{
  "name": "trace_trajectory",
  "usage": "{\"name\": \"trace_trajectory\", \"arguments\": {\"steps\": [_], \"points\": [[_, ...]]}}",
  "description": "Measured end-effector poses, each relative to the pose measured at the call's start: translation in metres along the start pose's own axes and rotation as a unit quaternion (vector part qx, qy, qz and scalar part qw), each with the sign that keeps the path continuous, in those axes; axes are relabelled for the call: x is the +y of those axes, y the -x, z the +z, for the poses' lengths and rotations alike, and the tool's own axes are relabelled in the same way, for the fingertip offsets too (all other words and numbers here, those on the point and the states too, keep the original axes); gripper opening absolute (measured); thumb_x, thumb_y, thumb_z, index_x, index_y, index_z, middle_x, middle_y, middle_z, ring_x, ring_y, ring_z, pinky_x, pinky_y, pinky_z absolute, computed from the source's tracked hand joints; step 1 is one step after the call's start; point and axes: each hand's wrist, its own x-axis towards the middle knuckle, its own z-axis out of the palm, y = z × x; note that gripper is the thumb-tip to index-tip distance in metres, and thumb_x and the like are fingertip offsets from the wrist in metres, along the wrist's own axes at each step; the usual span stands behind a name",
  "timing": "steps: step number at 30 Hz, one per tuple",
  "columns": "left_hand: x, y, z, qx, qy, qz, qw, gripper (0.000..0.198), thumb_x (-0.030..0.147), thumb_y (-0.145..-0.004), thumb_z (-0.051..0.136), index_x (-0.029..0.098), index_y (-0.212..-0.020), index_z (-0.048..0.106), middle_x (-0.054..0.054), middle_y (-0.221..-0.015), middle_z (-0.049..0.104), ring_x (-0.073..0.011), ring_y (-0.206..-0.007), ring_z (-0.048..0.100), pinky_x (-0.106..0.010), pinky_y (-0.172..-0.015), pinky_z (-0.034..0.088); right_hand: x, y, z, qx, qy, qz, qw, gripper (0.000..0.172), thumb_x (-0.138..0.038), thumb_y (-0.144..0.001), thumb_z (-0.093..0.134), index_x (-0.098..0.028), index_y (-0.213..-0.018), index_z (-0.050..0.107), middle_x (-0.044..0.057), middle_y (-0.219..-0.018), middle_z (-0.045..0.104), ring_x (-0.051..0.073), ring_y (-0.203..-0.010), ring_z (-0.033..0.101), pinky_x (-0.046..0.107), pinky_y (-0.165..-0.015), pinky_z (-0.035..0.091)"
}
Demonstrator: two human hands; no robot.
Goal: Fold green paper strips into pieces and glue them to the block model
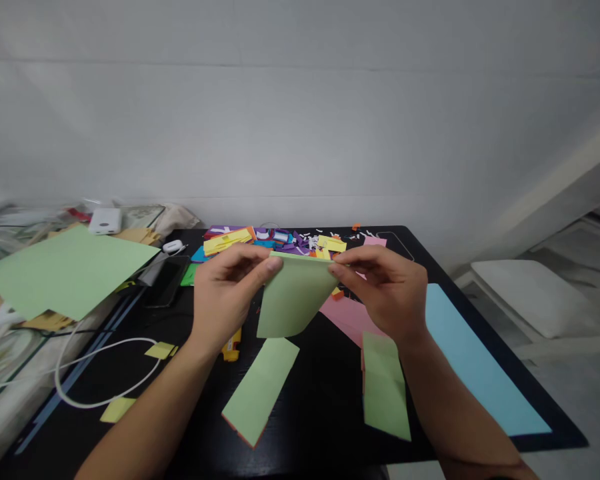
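Note:
Both hands hold a green paper (pixel 300 297) up above the black table, its top edge folded over in a narrow strip. My left hand (pixel 227 287) pinches the upper left corner between thumb and fingers. At the upper right corner, my right hand (pixel 383 283) pinches the same edge. Below it lies a green paper strip (pixel 263 390) with an orange edge showing beneath. Another green strip (pixel 386 387) lies under my right forearm, over reddish paper. A yellow tool (pixel 231 347), partly hidden by my left wrist, rests on the table.
Paper scraps (pixel 300 243) in purple, yellow and white pile up at the table's back. A light blue sheet (pixel 480 360) lies right, a pink sheet (pixel 350 318) in the middle. On the left are a large green sheet (pixel 70 270), a phone (pixel 166 283) and a white cable (pixel 105 347).

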Motion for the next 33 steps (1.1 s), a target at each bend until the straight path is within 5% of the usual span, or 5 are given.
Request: {"name": "trace_trajectory", "arguments": {"steps": [9, 19, 26, 33], "points": [[0.001, 0.009, 0.006, -0.117, -0.043, 0.040, 0.991, 0.010, 0.023, -0.087, 0.083, 0.020, -0.080, 0.076, 0.001, -0.073, 0.073, -0.0102, -0.064, 0.066, -0.021, -0.058, 0.053, -0.007, 0.009, 0.010, -0.100, 0.012, 0.029, 0.994, 0.007, -0.021, -0.093, 0.077, -0.025, -0.098, 0.080, 0.001, -0.093, 0.083, 0.016, -0.082, 0.078, 0.029, -0.076, 0.066], [-0.004, 0.018, 0.006, -0.016, -0.114, 0.151, 0.982, 0.018, 0.016, -0.084, 0.087, 0.028, -0.097, 0.084, 0.002, -0.089, 0.083, -0.0142, -0.075, 0.078, -0.028, -0.072, 0.064, -0.014, 0.011, 0.017, -0.060, 0.005, -0.029, 0.998, 0.018, -0.013, -0.095, 0.073, -0.027, -0.104, 0.081, -0.001, -0.102, 0.084, 0.016, -0.090, 0.079, 0.031, -0.085, 0.065], [-0.003, 0.016, 0.006, -0.092, -0.122, 0.249, 0.956, 0.031, 0.006, -0.086, 0.082, 0.029, -0.107, 0.083, 0.002, -0.097, 0.084, -0.0142, -0.081, 0.080, -0.027, -0.077, 0.065, -0.017, 0.012, 0.015, -0.055, 0.039, -0.023, 0.997, 0.012, -0.014, -0.094, 0.073, -0.024, -0.098, 0.079, 0.000, -0.095, 0.084, 0.016, -0.084, 0.078, 0.030, -0.081, 0.065], [0.004, 0.014, 0.000, -0.153, -0.164, 0.234, 0.946, 0.034, 0.006, -0.090, 0.077, 0.027, -0.117, 0.080, 0.000, -0.103, 0.084, -0.0132, -0.089, 0.079, -0.026, -0.087, 0.063, -0.015, 0.013, 0.017, -0.048, -0.013, 0.011, 0.999, 0.010, -0.016, -0.097, 0.071, -0.023, -0.100, 0.077, 0.001, -0.097, 0.081, 0.015, -0.087, 0.076, 0.030, -0.083, 0.063]]}}
